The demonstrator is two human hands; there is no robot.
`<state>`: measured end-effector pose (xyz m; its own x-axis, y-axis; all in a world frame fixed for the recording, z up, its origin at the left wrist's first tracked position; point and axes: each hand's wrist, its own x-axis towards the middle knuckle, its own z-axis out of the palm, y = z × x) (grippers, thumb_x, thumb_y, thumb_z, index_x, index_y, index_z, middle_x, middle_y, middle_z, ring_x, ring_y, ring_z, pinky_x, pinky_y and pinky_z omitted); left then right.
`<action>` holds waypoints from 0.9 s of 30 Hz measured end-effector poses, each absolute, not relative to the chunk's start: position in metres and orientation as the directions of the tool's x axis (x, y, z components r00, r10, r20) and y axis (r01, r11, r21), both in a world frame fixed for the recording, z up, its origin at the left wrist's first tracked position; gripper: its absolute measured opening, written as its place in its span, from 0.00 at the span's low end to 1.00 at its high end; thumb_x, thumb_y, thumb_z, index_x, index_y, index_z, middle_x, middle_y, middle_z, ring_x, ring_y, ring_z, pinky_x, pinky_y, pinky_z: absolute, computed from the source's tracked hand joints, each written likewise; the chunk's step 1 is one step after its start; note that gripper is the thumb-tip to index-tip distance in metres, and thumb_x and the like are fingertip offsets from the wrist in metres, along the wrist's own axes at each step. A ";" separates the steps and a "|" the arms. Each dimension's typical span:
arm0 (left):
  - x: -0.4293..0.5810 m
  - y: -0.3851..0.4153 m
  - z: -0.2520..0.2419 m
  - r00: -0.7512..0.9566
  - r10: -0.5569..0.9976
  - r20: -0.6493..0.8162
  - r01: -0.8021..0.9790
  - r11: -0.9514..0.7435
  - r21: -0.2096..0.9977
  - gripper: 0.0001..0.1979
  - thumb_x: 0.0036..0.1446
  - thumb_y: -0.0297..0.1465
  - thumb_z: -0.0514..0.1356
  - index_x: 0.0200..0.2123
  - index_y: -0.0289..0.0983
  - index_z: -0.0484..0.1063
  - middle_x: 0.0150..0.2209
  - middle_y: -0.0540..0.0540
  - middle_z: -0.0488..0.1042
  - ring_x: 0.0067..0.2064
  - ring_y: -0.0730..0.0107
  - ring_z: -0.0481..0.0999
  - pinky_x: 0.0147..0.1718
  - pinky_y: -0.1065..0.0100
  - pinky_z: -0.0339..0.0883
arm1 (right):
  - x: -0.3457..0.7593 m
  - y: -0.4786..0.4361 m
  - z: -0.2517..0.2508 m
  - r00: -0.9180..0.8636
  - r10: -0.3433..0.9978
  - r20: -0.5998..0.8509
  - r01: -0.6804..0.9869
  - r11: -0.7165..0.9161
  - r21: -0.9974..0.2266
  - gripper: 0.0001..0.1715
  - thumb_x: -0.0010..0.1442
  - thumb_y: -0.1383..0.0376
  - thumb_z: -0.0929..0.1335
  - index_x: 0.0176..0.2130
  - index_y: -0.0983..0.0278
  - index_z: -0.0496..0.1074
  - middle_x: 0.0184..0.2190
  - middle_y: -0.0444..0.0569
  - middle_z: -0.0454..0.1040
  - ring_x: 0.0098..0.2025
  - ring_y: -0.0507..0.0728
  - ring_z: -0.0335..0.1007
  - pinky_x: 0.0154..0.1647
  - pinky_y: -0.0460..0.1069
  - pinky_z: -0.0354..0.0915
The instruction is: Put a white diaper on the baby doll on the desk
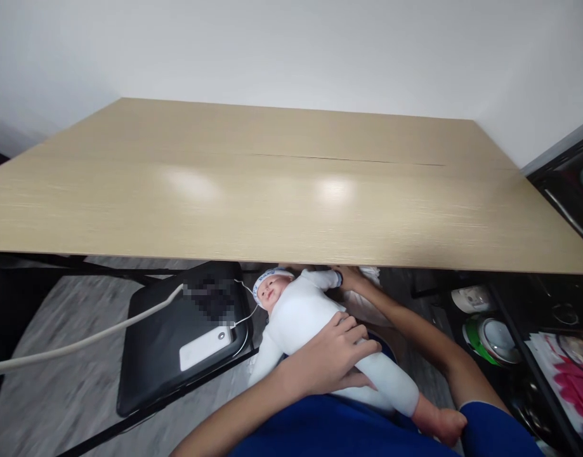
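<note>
A baby doll (pixel 305 317) in a white outfit and a patterned headband lies across my lap, below the table's front edge. Its head points to the left and its bare foot to the lower right. My left hand (pixel 339 352) rests over the doll's waist and upper leg, its fingers curled round the body. Near the doll's sleeve cuff, just under the table edge, is my right hand (pixel 351 278); its fingers are partly hidden there, so their grip does not show.
A wooden table (pixel 291 203) spans the view in front. On the left, a black padded seat (pixel 153 336) holds a white device (pixel 205 348) with cables. Shelves at the right hold a green-rimmed container (pixel 493 339) and papers.
</note>
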<state>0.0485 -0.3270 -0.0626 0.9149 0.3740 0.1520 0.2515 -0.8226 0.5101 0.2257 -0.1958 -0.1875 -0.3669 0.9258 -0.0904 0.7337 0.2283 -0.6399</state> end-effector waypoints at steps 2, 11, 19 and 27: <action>0.049 -0.327 -0.063 0.915 0.373 0.151 0.248 -0.818 0.519 0.27 0.74 0.55 0.62 0.60 0.39 0.76 0.46 0.42 0.78 0.47 0.55 0.74 0.51 0.55 0.64 | 0.237 -0.200 -0.185 -0.439 0.893 -0.098 0.696 0.269 -0.666 0.01 0.70 0.69 0.75 0.43 0.64 0.81 0.46 0.47 0.84 0.50 0.58 0.80 0.57 0.54 0.75; 0.041 -0.336 -0.059 0.840 0.517 0.163 0.304 -0.698 0.649 0.31 0.73 0.49 0.66 0.71 0.43 0.68 0.67 0.37 0.74 0.66 0.47 0.72 0.67 0.46 0.66 | 0.245 -0.221 -0.158 -0.514 0.852 -0.094 0.644 0.311 -0.699 0.10 0.70 0.64 0.76 0.49 0.65 0.77 0.44 0.45 0.80 0.45 0.57 0.78 0.48 0.52 0.75; -0.063 -0.370 -0.126 -0.018 0.994 0.107 0.567 -0.078 0.820 0.18 0.72 0.47 0.64 0.55 0.41 0.75 0.58 0.36 0.79 0.63 0.44 0.78 0.66 0.42 0.71 | 0.241 -0.241 -0.130 -0.477 0.860 -0.182 0.739 0.281 -0.612 0.19 0.66 0.54 0.76 0.53 0.58 0.77 0.35 0.47 0.77 0.34 0.59 0.72 0.34 0.51 0.57; -0.097 -0.396 -0.155 -0.072 0.753 -0.655 0.155 0.657 0.738 0.52 0.40 0.62 0.78 0.61 0.36 0.74 0.62 0.31 0.82 0.66 0.33 0.80 0.67 0.43 0.75 | 0.226 -0.243 -0.092 -0.573 0.806 -0.149 0.652 0.338 -0.679 0.15 0.71 0.52 0.72 0.53 0.54 0.77 0.32 0.45 0.79 0.31 0.59 0.74 0.33 0.52 0.61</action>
<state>-0.0973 -0.3957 -0.1553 -0.0725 0.7526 -0.6545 0.1553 0.6568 0.7379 0.2264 -0.2429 -0.0919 -0.5731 0.8057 -0.1494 0.6519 0.3378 -0.6790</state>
